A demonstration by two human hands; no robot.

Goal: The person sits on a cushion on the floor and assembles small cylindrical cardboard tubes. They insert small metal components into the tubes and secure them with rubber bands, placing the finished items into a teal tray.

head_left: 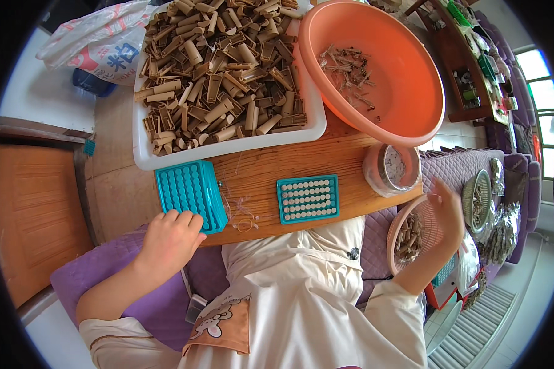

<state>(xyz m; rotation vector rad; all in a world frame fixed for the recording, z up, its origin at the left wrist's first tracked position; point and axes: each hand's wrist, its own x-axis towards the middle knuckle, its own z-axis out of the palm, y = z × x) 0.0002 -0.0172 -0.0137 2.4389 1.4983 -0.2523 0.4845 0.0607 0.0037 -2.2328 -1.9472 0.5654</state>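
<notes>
My left hand (169, 237) rests with curled fingers on the near edge of a teal grid tray (189, 192) with empty holes, at the left of the wooden board (271, 169). A second teal grid tray (308, 198), its holes filled with pale round ends, lies in the middle of the board. My right hand (447, 212) reaches into a pink mesh basket (403, 249) of tan tube pieces at my right side; whether its fingers hold a piece is hidden.
A white tray (228, 147) heaped with tan rolled tubes stands at the back. An orange basin (406, 92) with a few dry scraps overlaps the board's right. A plastic-wrapped round tin (393, 169) sits by the board's right end. Purple cushions lie below.
</notes>
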